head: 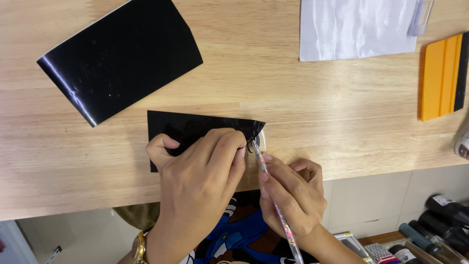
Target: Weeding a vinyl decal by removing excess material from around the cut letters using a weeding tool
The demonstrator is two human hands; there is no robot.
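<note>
We see the left hand (pixel 200 171) pressing down a small black vinyl piece (pixel 195 128) at the tabletop (pixel 273 102) front edge, fingers curled on it. Right hand (pixel 293 193) grips a thin glittery pen tool (pixel 276 205), tip at the piece's right corner. Larger black sheet (pixel 119 56) upper left; white sheet (pixel 354 27) and orange squeegee (pixel 442 76) upper right.

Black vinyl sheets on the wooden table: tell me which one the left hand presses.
The smaller black vinyl sheet at the table edge, under the left hand; the larger one lies untouched.
</note>
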